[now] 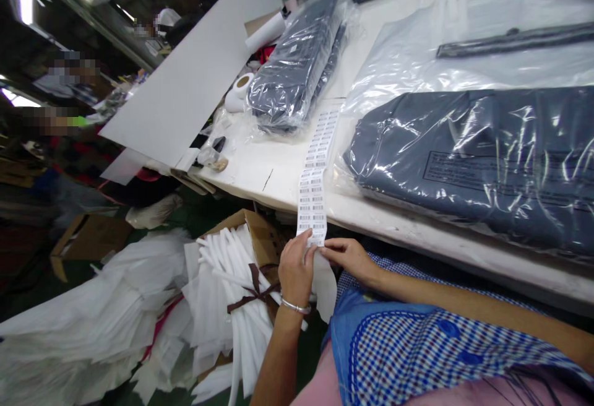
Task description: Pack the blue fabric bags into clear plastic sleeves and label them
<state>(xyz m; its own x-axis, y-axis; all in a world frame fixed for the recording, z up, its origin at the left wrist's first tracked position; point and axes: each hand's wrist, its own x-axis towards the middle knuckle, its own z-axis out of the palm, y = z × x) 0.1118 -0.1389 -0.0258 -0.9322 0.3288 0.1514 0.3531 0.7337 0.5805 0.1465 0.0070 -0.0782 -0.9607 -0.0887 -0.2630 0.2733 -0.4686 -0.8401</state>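
A long strip of barcode labels (pixel 312 189) runs across the white table and over its front edge. Its near end is pinched by my left hand (pixel 297 267), thumb and fingers closed on it. My right hand (pixel 350 259) also has its fingertips closed at the strip's lower right corner. Below my hands hangs a pale backing paper (pixel 325 282). Right of the strip lies a dark grey folded garment in a clear plastic bag (pixel 468 158). Another bagged dark garment (pixel 297 59) lies beyond the strip's far end, to the left.
White rolls (pixel 242 84) and a tilted white board (pixel 185 72) stand at the table's left. Under the edge, a cardboard box (pixel 260 233) holds white foam tubes (pixel 232 270) tied with brown ribbon. White sheets (pixel 102 307) pile beside it. Other people are in the background.
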